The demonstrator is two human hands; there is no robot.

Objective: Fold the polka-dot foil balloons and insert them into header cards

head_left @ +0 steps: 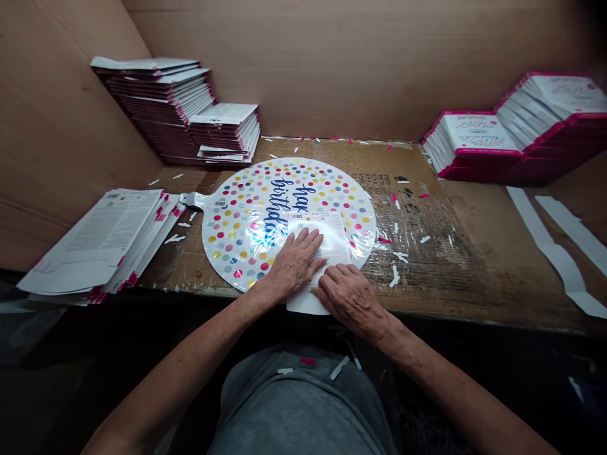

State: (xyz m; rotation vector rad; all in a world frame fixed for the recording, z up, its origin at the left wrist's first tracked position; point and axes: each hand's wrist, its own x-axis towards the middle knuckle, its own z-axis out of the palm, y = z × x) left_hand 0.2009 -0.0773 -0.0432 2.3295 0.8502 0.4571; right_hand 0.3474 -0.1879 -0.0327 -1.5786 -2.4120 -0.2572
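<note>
A flat, round foil balloon [241, 189] with coloured dots and blue birthday lettering lies on the cardboard-covered table, its tail pointing left. On its near right part rests a printed white card sleeve [332, 234], which reaches over the table's front edge. My left hand [296, 258] lies on the sleeve with its fingers stretched out. Beside it, my right hand [351, 296] is curled at the sleeve's lower right part, fingers bent and pressed together. What the right fingertips pinch, if anything, is hidden beneath the hand.
Card sleeves are piled at the back left [165, 95], and a loose stack of cards [99, 234] sits at the front left. Pink-edged packs [488, 133] stand at the back right. White paper strips [545, 240] and small scraps [395, 276] lie on the table [465, 253].
</note>
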